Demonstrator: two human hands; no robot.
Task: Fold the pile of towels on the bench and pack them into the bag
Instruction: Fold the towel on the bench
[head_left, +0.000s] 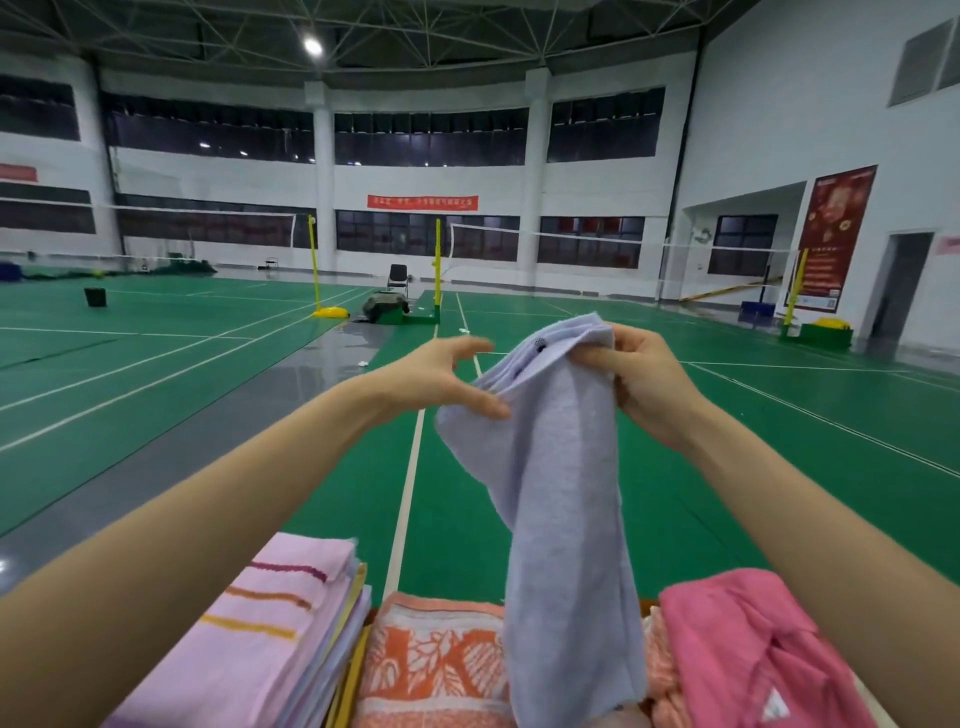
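Fingers (597, 357) of the right hand (652, 387) pinch the top corner of one lavender towel (561, 493), which hangs in the air from just past centre down toward 6 o'clock. At the towel's 9 o'clock side is the left hand (434, 374), its fingers (467, 345) spread and blurred, thumb touching the cloth's edge. Below lie three lots. At 7 o'clock is one folded stack (340, 636) topped by a pale pink striped towel (260, 616), the layers beneath too thin to count. At 6 o'clock is one orange leaf-patterned towel (431, 660). At 5 o'clock is one crumpled bright pink towel (737, 639).
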